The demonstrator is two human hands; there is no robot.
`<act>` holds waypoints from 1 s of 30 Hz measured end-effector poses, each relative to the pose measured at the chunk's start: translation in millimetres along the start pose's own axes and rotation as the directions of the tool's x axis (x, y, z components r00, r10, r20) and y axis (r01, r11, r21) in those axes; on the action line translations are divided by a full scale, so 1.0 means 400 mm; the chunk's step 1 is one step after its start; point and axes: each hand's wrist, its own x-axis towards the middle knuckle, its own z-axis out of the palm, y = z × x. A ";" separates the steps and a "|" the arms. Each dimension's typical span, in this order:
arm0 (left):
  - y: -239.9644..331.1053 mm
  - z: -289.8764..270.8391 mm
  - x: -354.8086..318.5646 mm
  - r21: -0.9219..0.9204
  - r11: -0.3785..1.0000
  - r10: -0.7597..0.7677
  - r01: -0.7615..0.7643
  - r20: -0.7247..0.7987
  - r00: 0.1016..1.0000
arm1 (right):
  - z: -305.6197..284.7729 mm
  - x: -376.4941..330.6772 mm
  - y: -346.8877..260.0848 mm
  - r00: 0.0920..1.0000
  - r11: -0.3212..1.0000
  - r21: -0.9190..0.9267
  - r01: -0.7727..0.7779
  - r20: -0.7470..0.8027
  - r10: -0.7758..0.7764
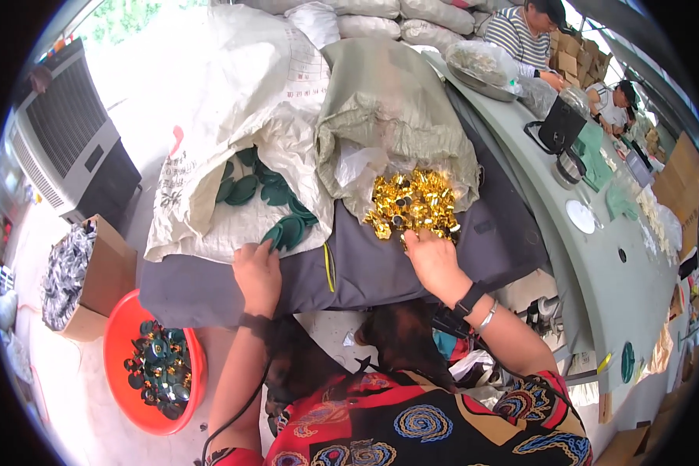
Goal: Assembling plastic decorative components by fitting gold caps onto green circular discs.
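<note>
At the mouth of a white woven sack (pixel 237 93), my left hand (pixel 258 272) has its fingers closed at the edge of a dark green round disc (pixel 289 231). More such discs (pixel 245 189) lie inside the sack's opening. To the right, a greenish-grey sack (pixel 396 93) spills a heap of shiny gold pieces (pixel 415 198). My right hand (pixel 433 260) is at the near edge of that heap, fingertips pinched on a small gold piece. The fingertips of both hands are partly hidden.
A red basin (pixel 196 380) with green and gold pieces stands on the floor at left, beside a cardboard box (pixel 110 283) and an air cooler (pixel 74 124). Both sacks rest on a dark cloth-covered table (pixel 202 291). Two people sit along a long grey-green table (pixel 590 272) at right.
</note>
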 end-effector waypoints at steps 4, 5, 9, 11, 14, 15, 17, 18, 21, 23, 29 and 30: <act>0.001 -0.001 0.001 -0.056 0.998 0.024 -0.026 -0.034 0.999 | -0.018 -0.029 0.013 0.995 0.994 0.105 0.023 0.091 -0.033; 0.001 -0.001 0.002 -0.084 0.996 0.015 -0.017 -0.030 0.999 | -0.026 -0.039 0.015 0.993 0.988 0.144 0.059 0.091 -0.072; -0.001 -0.015 0.003 -0.104 0.994 0.035 -0.043 -0.075 0.997 | -0.046 -0.065 0.013 0.991 0.949 0.287 0.134 -0.050 -0.125; 0.000 -0.027 -0.002 -0.121 0.993 -0.016 0.010 -0.049 0.999 | -0.048 -0.071 0.008 0.999 0.950 0.310 0.035 0.013 -0.041; 0.009 -0.044 -0.017 -0.179 0.981 -0.083 0.078 -0.021 0.996 | -0.036 -0.061 -0.002 0.999 0.956 0.291 -0.029 0.032 0.020; 0.011 -0.050 -0.024 -0.200 0.973 -0.116 0.114 0.002 0.993 | -0.027 -0.053 -0.007 0.998 0.961 0.272 -0.048 0.041 0.038; 0.014 -0.056 -0.039 -0.234 0.953 -0.187 0.193 0.046 0.981 | -0.012 -0.041 -0.015 0.993 0.965 0.237 -0.111 0.069 0.097; 0.012 -0.057 -0.043 -0.253 0.950 -0.180 0.181 0.027 0.983 | -0.006 -0.036 -0.016 0.993 0.963 0.245 -0.114 0.054 0.103; 0.001 -0.060 -0.049 -0.314 0.928 -0.206 0.204 0.027 0.978 | 0.000 -0.035 -0.010 0.975 0.941 0.265 -0.211 0.122 0.184; -0.005 -0.066 -0.044 -0.342 0.882 -0.305 0.325 0.112 0.946 | -0.008 -0.044 0.004 0.969 0.934 0.275 -0.230 0.157 0.192; 0.063 -0.121 -0.050 -0.673 0.399 -0.474 0.624 0.431 0.768 | -0.064 -0.054 0.013 0.981 0.923 0.335 -0.191 0.024 0.194; 0.091 -0.132 -0.059 -0.711 0.317 -0.469 0.628 0.458 0.755 | -0.080 -0.056 0.001 0.978 0.873 0.444 -0.202 0.045 0.204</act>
